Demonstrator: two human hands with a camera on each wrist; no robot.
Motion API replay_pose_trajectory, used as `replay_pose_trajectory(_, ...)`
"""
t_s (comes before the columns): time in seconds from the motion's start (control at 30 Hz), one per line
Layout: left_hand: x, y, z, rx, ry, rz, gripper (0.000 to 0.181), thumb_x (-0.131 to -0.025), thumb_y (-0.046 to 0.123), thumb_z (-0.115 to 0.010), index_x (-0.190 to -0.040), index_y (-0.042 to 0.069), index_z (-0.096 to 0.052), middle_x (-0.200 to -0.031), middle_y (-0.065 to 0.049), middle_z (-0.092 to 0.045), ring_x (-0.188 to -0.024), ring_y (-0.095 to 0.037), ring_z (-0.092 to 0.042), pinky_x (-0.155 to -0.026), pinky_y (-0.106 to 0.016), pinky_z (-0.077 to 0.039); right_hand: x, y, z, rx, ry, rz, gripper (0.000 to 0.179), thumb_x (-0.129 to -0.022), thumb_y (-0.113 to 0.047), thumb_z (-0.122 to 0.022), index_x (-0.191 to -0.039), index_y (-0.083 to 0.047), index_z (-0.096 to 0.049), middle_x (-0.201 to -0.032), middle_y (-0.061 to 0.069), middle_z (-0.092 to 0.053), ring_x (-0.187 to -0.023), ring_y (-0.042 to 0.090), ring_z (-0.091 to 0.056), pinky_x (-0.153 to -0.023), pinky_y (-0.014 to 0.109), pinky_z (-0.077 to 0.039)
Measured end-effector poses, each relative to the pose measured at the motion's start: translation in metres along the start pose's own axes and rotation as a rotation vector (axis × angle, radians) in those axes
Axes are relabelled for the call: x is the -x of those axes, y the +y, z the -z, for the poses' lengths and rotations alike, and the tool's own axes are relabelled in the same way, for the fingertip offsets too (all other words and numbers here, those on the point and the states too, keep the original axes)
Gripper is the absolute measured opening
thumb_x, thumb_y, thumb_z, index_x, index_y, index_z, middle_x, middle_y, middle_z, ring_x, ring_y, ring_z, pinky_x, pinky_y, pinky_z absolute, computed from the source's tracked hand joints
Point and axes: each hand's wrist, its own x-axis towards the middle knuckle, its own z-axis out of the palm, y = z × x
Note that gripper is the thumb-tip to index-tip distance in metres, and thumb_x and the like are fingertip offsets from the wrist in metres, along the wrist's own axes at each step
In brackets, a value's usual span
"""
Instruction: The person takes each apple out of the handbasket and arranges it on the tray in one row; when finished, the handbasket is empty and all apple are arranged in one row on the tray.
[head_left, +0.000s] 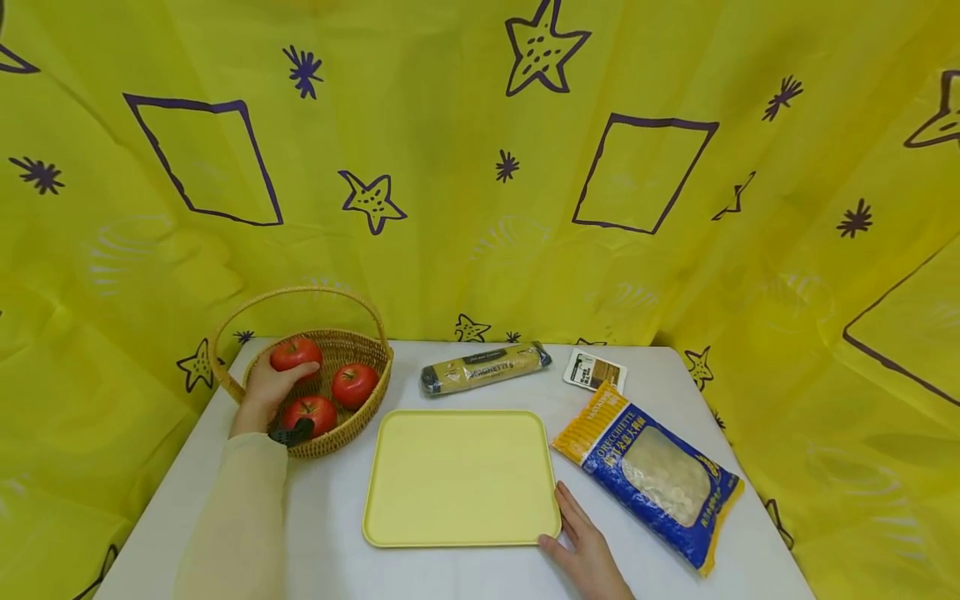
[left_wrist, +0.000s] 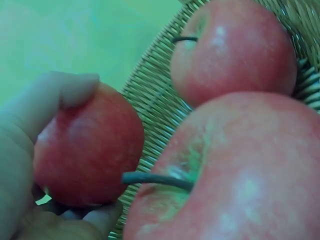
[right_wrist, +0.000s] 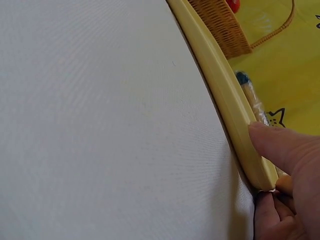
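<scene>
At the left, my left hand point(head_left: 270, 387) grips a red apple point(head_left: 297, 353) inside a wicker basket point(head_left: 348, 430) with a tall hoop handle. In the left wrist view, thumb and fingers curl round that apple point(left_wrist: 95, 150). Two other apples lie in the basket, one to the right point(head_left: 355, 386) and one nearer point(head_left: 310, 416). My right hand point(head_left: 585, 550) holds the near right corner of a pale yellow tray point(head_left: 462, 479). The right wrist view has its thumb point(right_wrist: 280, 145) on the tray's rim point(right_wrist: 225, 75) and its fingers curled at the corner's underside.
Behind the tray lies a spaghetti pack point(head_left: 486, 368). A small white labelled packet point(head_left: 595, 371) is at the back right. Right of the tray rests a blue and yellow orecchiette bag point(head_left: 652, 471). A yellow patterned curtain point(head_left: 450, 275) hangs behind the white table point(head_left: 330, 517).
</scene>
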Motion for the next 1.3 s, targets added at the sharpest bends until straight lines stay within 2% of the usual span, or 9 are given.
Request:
replay_pose_trajectory(0.13, 0.005, 0.006, 0.000, 0.061, 0.003, -0.014, 0.090, -0.089, 0.027, -0.074, -0.153, 0.001, -0.017, -0.147, -0.022, -0.031, -0.130, -0.035, -0.035, -0.108, -0.049, -0.031, 0.001, -0.001, 0.000, -0.024, 0.004, 0.053, 0.078, -0.083, -0.007, -0.077, -0.145, 0.011, -0.034, -0.154, 0.024, -0.024, -0.134, 0.034, -0.030, -0.100, 0.020, -0.033)
replay_pose_trajectory(0.2, 0.007, 0.010, -0.001, 0.061, 0.004, -0.019, 0.091, -0.089, 0.028, -0.073, -0.154, 0.001, -0.015, -0.148, -0.023, -0.030, -0.130, -0.036, -0.035, -0.107, -0.050, -0.031, 0.001, -0.001, 0.000, -0.033, 0.003, 0.055, 0.078, -0.083, -0.007, -0.077, -0.145, 0.011, -0.033, -0.154, 0.025, -0.023, -0.133, 0.035, -0.031, -0.100, 0.019, -0.033)
replay_pose_trajectory(0.4, 0.017, 0.023, -0.006, 0.029, -0.022, -0.063, 0.095, -0.087, 0.033, -0.075, -0.154, 0.003, -0.015, -0.147, -0.023, -0.032, -0.129, -0.037, -0.036, -0.106, -0.052, -0.031, 0.000, 0.000, 0.001, -0.022, -0.003, 0.007, 0.079, -0.084, -0.008, -0.077, -0.146, 0.010, -0.032, -0.156, 0.021, -0.022, -0.135, 0.032, -0.030, -0.100, 0.017, -0.032)
replay_pose_trajectory(0.63, 0.032, 0.039, -0.020, 0.058, -0.040, -0.108, 0.095, -0.086, 0.028, -0.077, -0.155, 0.006, -0.016, -0.149, -0.022, -0.032, -0.130, -0.037, -0.035, -0.105, -0.054, -0.031, -0.001, -0.002, 0.001, -0.019, -0.018, -0.020, 0.080, -0.084, -0.009, -0.077, -0.147, 0.009, -0.031, -0.157, 0.020, -0.021, -0.137, 0.030, -0.027, -0.100, 0.016, -0.031)
replay_pose_trajectory(0.73, 0.037, 0.045, -0.028, 0.115, -0.060, -0.131, 0.093, -0.086, 0.023, -0.077, -0.155, 0.008, -0.017, -0.149, -0.020, -0.031, -0.130, -0.036, -0.035, -0.105, -0.054, -0.031, -0.001, -0.003, 0.001, -0.017, -0.022, -0.034, 0.080, -0.085, -0.010, -0.076, -0.148, 0.008, -0.031, -0.157, 0.019, -0.020, -0.138, 0.029, -0.027, -0.101, 0.018, -0.031)
replay_pose_trajectory(0.93, 0.049, 0.052, -0.047, 0.160, -0.107, -0.155, 0.096, -0.084, 0.022, -0.079, -0.156, 0.014, -0.015, -0.150, -0.017, -0.029, -0.132, -0.036, -0.034, -0.106, -0.056, -0.030, 0.000, -0.003, 0.001, -0.007, -0.018, -0.040, 0.080, -0.085, -0.010, -0.076, -0.148, 0.007, -0.031, -0.158, 0.017, -0.021, -0.139, 0.027, -0.025, -0.103, 0.024, -0.031)
replay_pose_trajectory(1.13, 0.066, 0.057, -0.074, 0.200, -0.173, -0.184, 0.094, -0.084, 0.014, -0.079, -0.156, 0.014, -0.018, -0.151, -0.018, -0.027, -0.133, -0.036, -0.032, -0.105, -0.055, -0.032, 0.000, -0.004, 0.001, -0.006, -0.007, -0.024, 0.079, -0.084, -0.009, -0.077, -0.148, 0.007, -0.032, -0.157, 0.017, -0.022, -0.139, 0.027, -0.024, -0.103, 0.021, -0.031)
replay_pose_trajectory(1.3, 0.078, 0.059, -0.097, 0.205, -0.241, -0.201, 0.092, -0.083, 0.012, -0.079, -0.155, 0.014, -0.021, -0.149, -0.017, -0.031, -0.131, -0.034, -0.036, -0.104, -0.052, -0.033, 0.001, -0.004, 0.001, 0.006, -0.006, -0.005, 0.079, -0.084, -0.009, -0.077, -0.148, 0.007, -0.032, -0.157, 0.017, -0.022, -0.140, 0.027, -0.023, -0.102, 0.019, -0.031)
